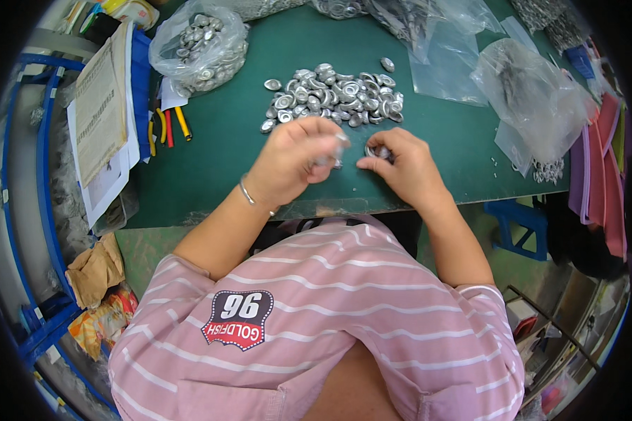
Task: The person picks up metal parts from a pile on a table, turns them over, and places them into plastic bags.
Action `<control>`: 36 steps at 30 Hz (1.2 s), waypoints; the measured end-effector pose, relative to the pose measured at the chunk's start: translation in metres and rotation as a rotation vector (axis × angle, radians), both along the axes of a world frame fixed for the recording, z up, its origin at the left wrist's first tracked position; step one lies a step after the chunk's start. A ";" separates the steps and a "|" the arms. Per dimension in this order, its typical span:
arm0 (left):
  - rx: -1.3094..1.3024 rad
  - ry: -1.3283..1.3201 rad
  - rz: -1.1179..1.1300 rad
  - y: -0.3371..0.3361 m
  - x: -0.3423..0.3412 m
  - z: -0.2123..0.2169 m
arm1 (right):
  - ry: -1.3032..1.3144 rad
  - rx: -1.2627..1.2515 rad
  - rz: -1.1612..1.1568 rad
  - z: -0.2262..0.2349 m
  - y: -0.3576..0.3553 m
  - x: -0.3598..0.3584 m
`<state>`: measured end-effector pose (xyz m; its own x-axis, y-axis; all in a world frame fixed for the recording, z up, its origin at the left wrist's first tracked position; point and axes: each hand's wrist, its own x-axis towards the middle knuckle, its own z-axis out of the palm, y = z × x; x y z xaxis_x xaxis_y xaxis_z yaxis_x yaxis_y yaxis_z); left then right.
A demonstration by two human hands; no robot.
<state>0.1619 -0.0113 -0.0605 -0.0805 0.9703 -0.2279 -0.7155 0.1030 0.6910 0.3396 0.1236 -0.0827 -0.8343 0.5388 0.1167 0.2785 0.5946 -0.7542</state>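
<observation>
Striped pink shirt [316, 281] closest, and up ahead the left hand [291, 156] pinches blurred metal [341, 146], the right hand [409, 168] clasps shiny pieces [380, 152]; just beyond both, the metal pile [337, 97] stretches sideways along the green table's [221, 158] near edge, left hand nearer.

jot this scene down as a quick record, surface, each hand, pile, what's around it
surface: green table
left hand: holds a blurred silvery piece
right hand: holds at least one metal piece
pile: silvery pieces, just beyond both hands
left of pile: clear bag of similar pieces; red and yellow handles
right of pile: crumpled clear plastic
</observation>
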 end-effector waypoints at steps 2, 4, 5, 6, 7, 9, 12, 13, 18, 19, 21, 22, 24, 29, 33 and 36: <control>0.189 -0.106 0.112 0.002 -0.014 -0.003 | 0.028 0.007 -0.049 0.000 -0.005 -0.004; 0.086 -0.052 0.235 -0.008 -0.031 0.000 | 0.091 -0.220 -0.077 -0.002 0.003 -0.004; 0.000 0.072 0.240 -0.014 -0.041 0.000 | 0.080 -0.562 -0.095 -0.003 0.010 -0.003; -0.087 0.196 0.244 -0.017 -0.047 0.001 | 0.051 -0.999 -0.114 0.004 0.022 0.003; -0.156 0.442 0.240 -0.019 -0.045 0.001 | 0.288 -1.230 -0.057 0.007 0.022 0.000; -0.294 0.935 0.224 -0.015 -0.031 0.010 | 0.590 -1.469 -0.066 0.016 0.015 -0.011; 0.018 1.538 0.142 -0.015 -0.018 -0.004 | 0.336 -1.121 -0.059 0.008 0.009 -0.022; 0.026 1.604 0.123 -0.014 -0.012 -0.008 | 0.057 -0.991 -0.017 0.015 0.008 -0.023; 0.038 1.728 0.219 -0.012 -0.005 -0.016 | 0.035 0.114 0.086 0.004 -0.032 -0.042; 0.047 1.727 0.232 -0.011 -0.006 -0.017 | 0.019 0.173 0.077 0.005 -0.032 -0.041; 0.052 1.682 0.274 -0.011 -0.007 -0.019 | -0.063 0.174 0.075 0.006 -0.031 -0.040; 0.054 1.658 0.294 -0.012 -0.008 -0.019 | -0.104 0.175 0.073 0.006 -0.030 -0.039; -0.238 1.182 0.265 -0.011 -0.008 -0.011 | -0.026 0.201 0.065 -0.003 -0.028 -0.038; -0.255 0.082 0.198 -0.017 -0.022 -0.009 | 0.031 -0.940 -0.151 0.010 -0.004 -0.031; -0.012 -0.566 -0.012 -0.020 -0.025 -0.024 | 0.646 -1.400 0.024 0.015 0.007 -0.029; -0.131 -0.466 0.067 -0.010 -0.008 -0.024 | 0.878 -1.186 -0.076 0.021 -0.010 -0.052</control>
